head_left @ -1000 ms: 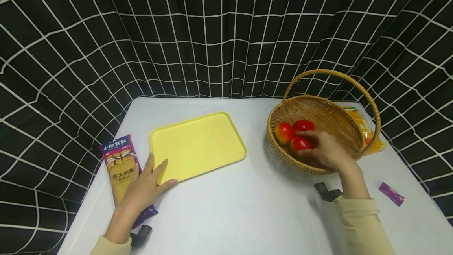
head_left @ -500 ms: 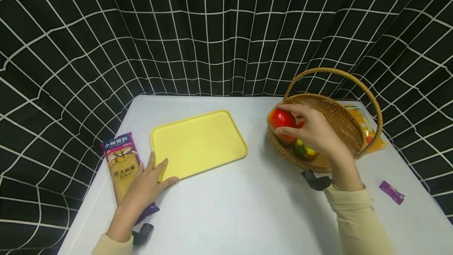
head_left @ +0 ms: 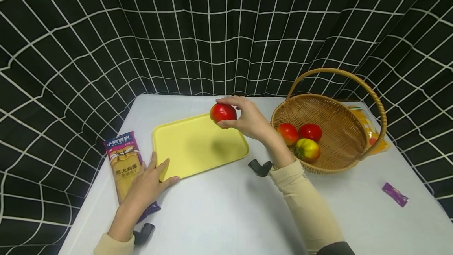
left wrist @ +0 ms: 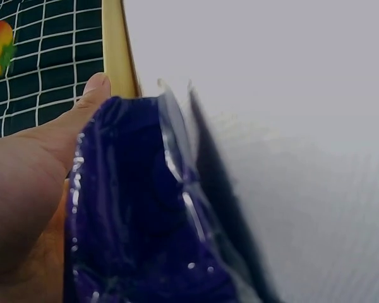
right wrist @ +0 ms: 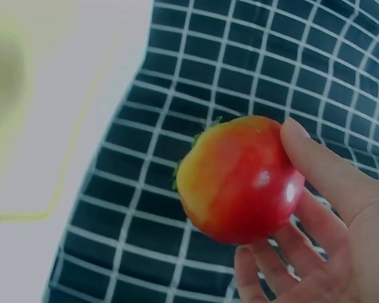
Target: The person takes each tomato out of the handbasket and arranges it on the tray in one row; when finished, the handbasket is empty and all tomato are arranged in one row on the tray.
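Note:
The right hand pinches a red and yellow fruit between thumb and fingers, above the far right edge of the yellow tray. In the right wrist view the same fruit, with green at one end, rests against the thumb and fingertips of the hand. The left hand has its fingers spread on the tray's near left corner, its palm side over the pasta bag. A purple end of that bag hides part of the left hand in the left wrist view.
On the right stands a wicker basket with a tall handle, holding two red fruits and a yellow-green one. Behind it lies an orange and yellow bag; nearer is a small purple packet. A dark checked curtain surrounds the table.
The right hand has lifted the fruit out of the basket and carried it left to above the tray. The left hand has kept its place at the tray's corner.

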Tool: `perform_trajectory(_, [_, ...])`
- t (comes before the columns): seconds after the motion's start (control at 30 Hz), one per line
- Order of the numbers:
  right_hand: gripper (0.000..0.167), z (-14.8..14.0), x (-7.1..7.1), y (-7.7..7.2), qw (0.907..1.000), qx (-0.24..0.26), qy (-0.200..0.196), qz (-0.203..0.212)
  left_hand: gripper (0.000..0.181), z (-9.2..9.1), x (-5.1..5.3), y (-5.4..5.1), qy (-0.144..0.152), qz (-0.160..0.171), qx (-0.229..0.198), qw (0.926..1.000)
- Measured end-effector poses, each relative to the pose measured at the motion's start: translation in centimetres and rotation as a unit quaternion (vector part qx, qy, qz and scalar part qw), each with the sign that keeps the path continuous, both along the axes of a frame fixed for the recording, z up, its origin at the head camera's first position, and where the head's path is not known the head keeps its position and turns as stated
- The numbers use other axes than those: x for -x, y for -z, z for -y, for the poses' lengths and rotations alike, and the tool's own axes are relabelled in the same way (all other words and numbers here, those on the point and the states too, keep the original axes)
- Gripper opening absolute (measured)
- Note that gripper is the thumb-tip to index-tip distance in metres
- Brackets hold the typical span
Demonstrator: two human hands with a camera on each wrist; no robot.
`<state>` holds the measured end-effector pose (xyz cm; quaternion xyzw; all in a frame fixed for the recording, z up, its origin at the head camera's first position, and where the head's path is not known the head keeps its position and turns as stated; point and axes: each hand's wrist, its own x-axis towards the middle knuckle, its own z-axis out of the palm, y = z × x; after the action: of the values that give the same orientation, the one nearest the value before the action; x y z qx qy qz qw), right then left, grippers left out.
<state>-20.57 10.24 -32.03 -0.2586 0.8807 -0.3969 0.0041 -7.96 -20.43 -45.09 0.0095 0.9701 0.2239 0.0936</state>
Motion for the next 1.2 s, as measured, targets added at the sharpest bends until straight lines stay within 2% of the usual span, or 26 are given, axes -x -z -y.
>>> perform_trajectory(0.2, [0.06, 3.6, 1.0, 2.0, 0.9992, 0.018, -0.019, 0.028, 0.082, 0.0, 0.0, 0.0, -0.003, 0.01, -0.003, 0.9999])
perform_trajectory(0.57, [0.06, 9.6, 1.2, 5.3, 0.9953, 0.008, -0.071, 0.065, 0.082, 0.3, -0.1, 0.2, -0.004, 0.007, -0.003, 1.0])
perform_trajectory(0.93, [0.057, 13.0, 0.8, 8.1, 0.9924, -0.019, -0.074, 0.097, 0.078, 0.1, 0.0, 0.3, -0.005, 0.007, 0.006, 1.0])
perform_trajectory(1.2, [0.057, 14.8, 0.6, 9.7, 0.9914, -0.063, -0.084, 0.077, 0.077, 0.1, 0.1, 0.3, -0.004, -0.002, 0.009, 0.9999])
